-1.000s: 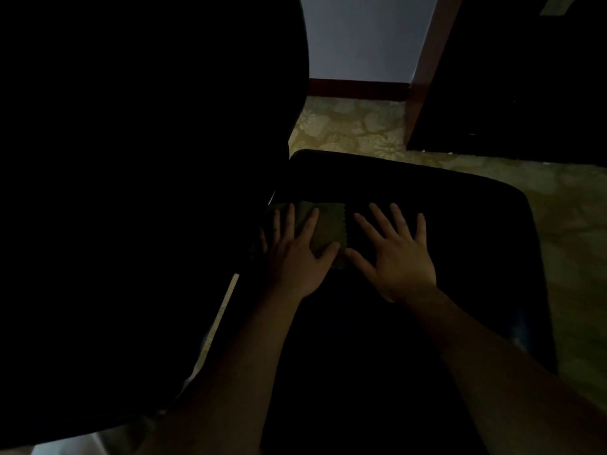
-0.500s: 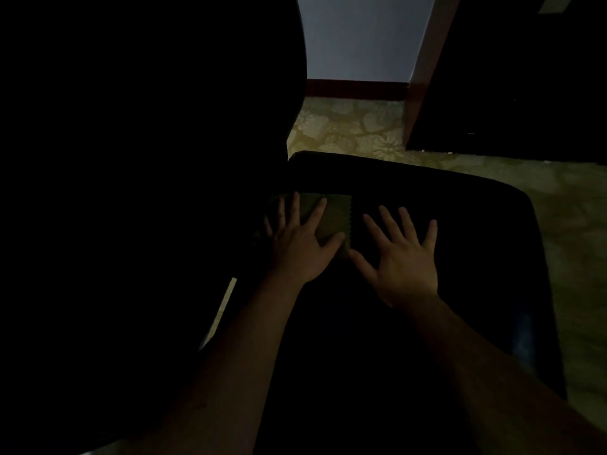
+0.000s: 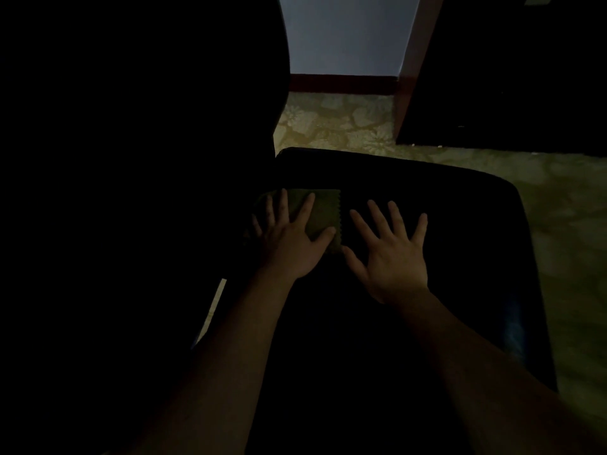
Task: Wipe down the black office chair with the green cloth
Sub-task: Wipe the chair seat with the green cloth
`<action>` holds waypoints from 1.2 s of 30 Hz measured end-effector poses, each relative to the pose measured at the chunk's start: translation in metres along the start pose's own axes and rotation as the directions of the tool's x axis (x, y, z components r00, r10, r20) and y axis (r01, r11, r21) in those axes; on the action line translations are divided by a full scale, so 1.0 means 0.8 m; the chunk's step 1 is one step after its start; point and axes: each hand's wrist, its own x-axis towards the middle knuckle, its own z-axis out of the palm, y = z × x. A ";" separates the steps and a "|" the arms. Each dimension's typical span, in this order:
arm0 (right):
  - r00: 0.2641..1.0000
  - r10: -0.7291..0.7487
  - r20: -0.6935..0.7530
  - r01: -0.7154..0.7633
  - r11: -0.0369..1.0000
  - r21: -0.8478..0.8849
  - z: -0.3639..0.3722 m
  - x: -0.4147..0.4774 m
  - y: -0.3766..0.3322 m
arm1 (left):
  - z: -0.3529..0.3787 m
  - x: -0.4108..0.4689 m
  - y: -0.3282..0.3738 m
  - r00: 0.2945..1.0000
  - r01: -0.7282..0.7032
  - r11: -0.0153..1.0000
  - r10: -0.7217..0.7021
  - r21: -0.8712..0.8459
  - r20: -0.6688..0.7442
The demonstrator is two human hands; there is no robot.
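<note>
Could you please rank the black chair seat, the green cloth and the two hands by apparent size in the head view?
1. black chair seat, by far the largest.
2. left hand and right hand, about alike.
3. green cloth, though the left hand covers part of it, so this is unsure.

Dull olive-green cloth with a zigzag edge under the left hand, black chair seat beneath the right hand, yellow-olive floral-patterned carpet beyond both hands, pale blue-grey wall and red-brown skirting farther off.
</note>
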 end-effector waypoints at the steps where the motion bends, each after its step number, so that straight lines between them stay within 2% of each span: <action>1: 1.000 0.001 -0.002 -0.001 1.000 0.003 0.000 0.000 0.000 | 0.000 0.003 0.002 1.000 0.007 1.000 -0.007 0.000 0.006; 9: 1.000 -0.004 -0.020 0.004 1.000 0.011 0.000 0.000 0.002 | -0.005 0.007 0.011 1.000 0.025 0.999 -0.025 -0.025 -0.008; 14: 1.000 -0.009 -0.012 0.009 0.999 0.036 -0.001 0.000 0.002 | 0.010 -0.015 0.005 0.995 0.058 0.998 -0.060 -0.027 -0.073; 29: 1.000 -0.004 -0.019 0.005 0.999 0.035 -0.002 0.000 0.002 | -0.011 0.034 0.029 0.995 0.095 0.995 -0.095 -0.029 0.025; 36: 1.000 -0.013 -0.012 0.014 0.999 0.048 -0.004 0.001 0.001 | -0.003 0.018 0.017 0.997 0.072 0.997 -0.072 -0.019 -0.025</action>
